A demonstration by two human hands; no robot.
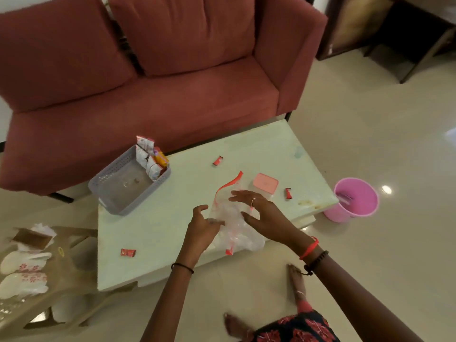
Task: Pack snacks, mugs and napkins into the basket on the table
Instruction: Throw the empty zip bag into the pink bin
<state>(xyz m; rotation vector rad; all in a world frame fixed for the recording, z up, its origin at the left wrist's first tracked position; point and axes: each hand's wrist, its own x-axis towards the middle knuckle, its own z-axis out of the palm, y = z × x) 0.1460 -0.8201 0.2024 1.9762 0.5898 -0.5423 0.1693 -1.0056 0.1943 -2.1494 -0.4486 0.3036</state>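
A grey perforated basket stands at the table's far left with several snack packets upright in its right end. A clear zip bag with a red seal lies near the table's front edge. My left hand pinches the bag's lower left side. Over the bag's right side my right hand hovers with fingers spread and relaxed. Three small red snack wrappers lie loose: one at the far middle, one at the right, one at the front left. A pink-lidded container sits behind the bag.
The pale green table stands before a red sofa. A brown plastic stool at the left carries white floral mugs and napkins. A pink bucket stands on the floor to the right. My feet are below the table edge.
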